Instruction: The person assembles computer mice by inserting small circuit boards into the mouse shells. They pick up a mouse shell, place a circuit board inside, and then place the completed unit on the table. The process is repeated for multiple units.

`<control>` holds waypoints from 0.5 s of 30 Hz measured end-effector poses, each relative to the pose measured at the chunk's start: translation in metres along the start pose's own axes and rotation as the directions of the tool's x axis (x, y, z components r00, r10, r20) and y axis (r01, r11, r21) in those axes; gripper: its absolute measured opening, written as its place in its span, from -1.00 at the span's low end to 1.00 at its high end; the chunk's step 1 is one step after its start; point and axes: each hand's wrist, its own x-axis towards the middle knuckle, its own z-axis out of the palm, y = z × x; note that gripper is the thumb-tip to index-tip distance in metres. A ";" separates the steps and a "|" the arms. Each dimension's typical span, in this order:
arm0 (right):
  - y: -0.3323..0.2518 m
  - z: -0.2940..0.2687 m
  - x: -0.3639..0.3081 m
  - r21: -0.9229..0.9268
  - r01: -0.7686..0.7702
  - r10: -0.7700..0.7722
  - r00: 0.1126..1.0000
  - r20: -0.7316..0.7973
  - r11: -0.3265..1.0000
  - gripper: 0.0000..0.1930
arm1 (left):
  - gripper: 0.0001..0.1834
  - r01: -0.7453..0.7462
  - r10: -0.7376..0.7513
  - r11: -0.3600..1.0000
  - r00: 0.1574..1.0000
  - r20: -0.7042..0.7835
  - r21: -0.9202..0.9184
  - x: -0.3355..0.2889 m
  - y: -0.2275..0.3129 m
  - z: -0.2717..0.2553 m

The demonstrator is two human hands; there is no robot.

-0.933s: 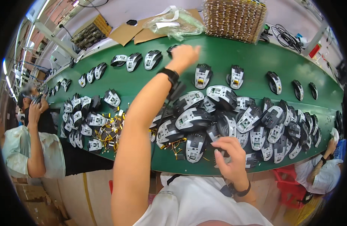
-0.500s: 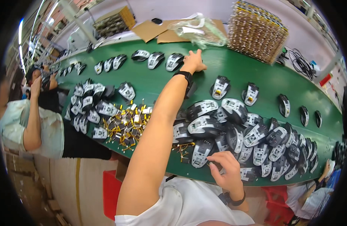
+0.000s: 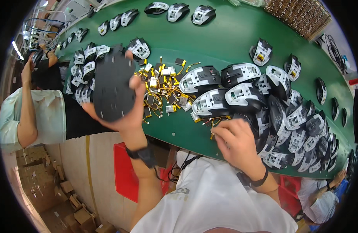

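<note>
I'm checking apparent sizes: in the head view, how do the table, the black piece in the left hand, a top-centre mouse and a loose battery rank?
1. Table
2. Black piece (held up in the left hand, so nearness may enlarge it)
3. Mouse
4. Battery

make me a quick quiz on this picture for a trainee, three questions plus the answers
1. Multiple choice: where is the dark oval part?
a) in the right hand
b) in the left hand
c) on the floor

2. True or false: the wired batteries lie loose in a heap.

3. Fill in the blank: the pile of mouse bodies rests on a ____ table.

Key: 1. b; 2. true; 3. green
</note>
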 end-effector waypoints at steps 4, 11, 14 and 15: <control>-0.004 0.006 0.014 -0.099 -0.011 0.012 1.000 0.010 0.995 -0.72 | -0.11 -0.002 -0.030 0.989 0.977 -0.211 -0.150 -0.073 -0.017 -0.021; 0.004 0.025 0.022 -0.252 0.009 0.022 0.992 0.121 0.968 -0.80 | 0.09 0.107 -0.087 0.994 0.936 -0.340 0.038 -0.101 -0.054 -0.017; 0.002 0.019 0.028 -0.074 0.008 -0.003 0.998 0.067 0.997 -0.84 | 0.11 0.143 -0.173 0.981 0.947 -0.270 -0.129 -0.100 -0.058 -0.027; 0.000 0.012 0.031 0.009 0.003 -0.003 1.000 0.027 1.000 -0.91 | 0.11 0.171 -0.174 0.985 0.943 -0.283 -0.036 -0.100 -0.058 -0.025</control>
